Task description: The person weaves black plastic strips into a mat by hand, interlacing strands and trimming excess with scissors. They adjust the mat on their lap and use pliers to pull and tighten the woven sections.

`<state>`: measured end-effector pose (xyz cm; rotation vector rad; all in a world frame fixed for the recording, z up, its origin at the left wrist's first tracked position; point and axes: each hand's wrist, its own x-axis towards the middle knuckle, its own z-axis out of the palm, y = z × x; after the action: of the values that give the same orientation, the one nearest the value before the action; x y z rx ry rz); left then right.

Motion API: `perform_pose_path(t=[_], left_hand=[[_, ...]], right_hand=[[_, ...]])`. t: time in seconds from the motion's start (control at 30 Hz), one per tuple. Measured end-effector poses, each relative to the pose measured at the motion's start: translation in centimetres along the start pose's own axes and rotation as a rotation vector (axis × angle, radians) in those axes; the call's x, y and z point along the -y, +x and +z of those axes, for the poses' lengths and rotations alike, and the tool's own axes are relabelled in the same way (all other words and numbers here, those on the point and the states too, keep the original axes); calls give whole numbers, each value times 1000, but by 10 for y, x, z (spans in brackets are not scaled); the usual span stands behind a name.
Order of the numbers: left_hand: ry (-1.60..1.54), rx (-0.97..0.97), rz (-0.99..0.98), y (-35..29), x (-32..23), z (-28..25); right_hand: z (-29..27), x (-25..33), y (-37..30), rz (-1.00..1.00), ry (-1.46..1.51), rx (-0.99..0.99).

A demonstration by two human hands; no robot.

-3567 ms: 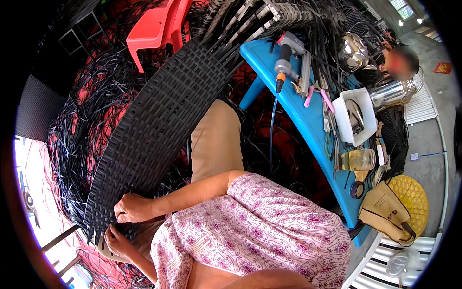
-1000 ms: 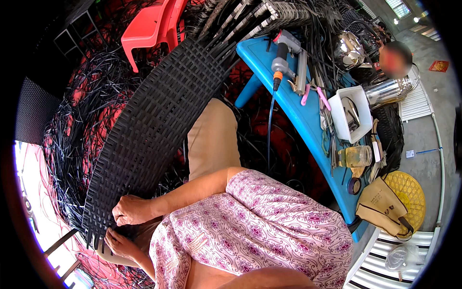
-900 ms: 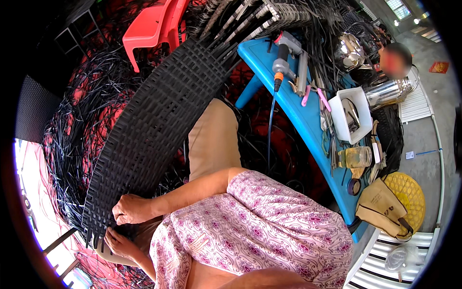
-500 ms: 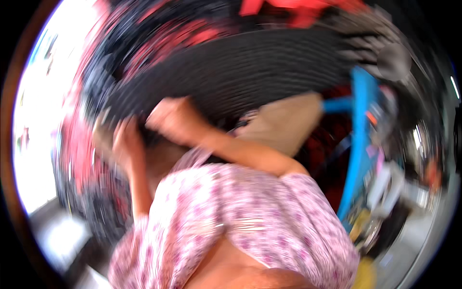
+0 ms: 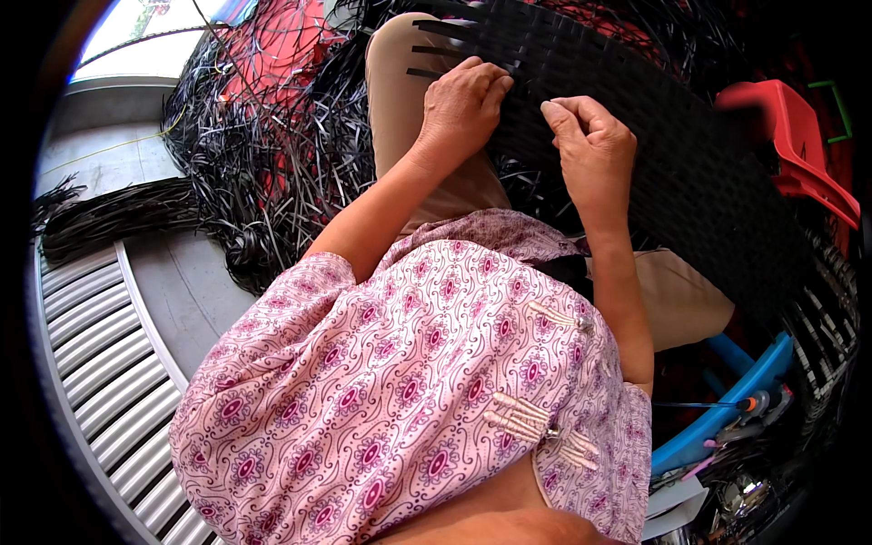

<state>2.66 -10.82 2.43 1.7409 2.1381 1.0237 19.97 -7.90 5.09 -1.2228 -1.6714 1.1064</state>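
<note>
Black woven panel (image 5: 681, 159) now upper-R, R hand (image 5: 596, 150) farther from L hand (image 5: 461, 107)

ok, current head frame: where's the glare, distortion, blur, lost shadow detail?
Head view: bright white opening, upper left, washed out; head view: pale slatted metal panel bent along the left rim; head view: red plastic chair smeared at its left end; head view: black woven strip panel dark toward the right, weave hard to read; head view: left hand and right hand fairly sharp.

The panel (image 5: 681, 159) lies ahead; strips (image 5: 272, 177) left; chair (image 5: 801, 127) and table (image 5: 727, 427) right.
</note>
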Motion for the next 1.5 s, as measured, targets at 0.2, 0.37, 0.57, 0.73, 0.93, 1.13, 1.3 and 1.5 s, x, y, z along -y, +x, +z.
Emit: perform_pose_path(t=[0.2,0.37,0.57,0.73,0.93,1.13,1.3,1.5], left_hand=[[-25,35,-33,0,0,-5],[-34,17,-20,-1,2,-6],[-29,18,-23,-1,1,-6],[-20,9,-21,-2,0,-4],[-10,0,5,-1,3,-3],[-8,12,5,-1,2,-5],[-112,78,76,2,15,-11],[-146,146,35,8,14,-20]], right_hand=[[18,3,7,-63,-346,32],[21,9,11,-73,-453,62],[22,6,15,-42,-550,65],[19,4,19,-23,-516,82],[15,-1,20,-91,-467,111],[22,10,23,-143,-621,133],[28,9,27,-209,-679,135],[30,13,29,-221,-737,149]])
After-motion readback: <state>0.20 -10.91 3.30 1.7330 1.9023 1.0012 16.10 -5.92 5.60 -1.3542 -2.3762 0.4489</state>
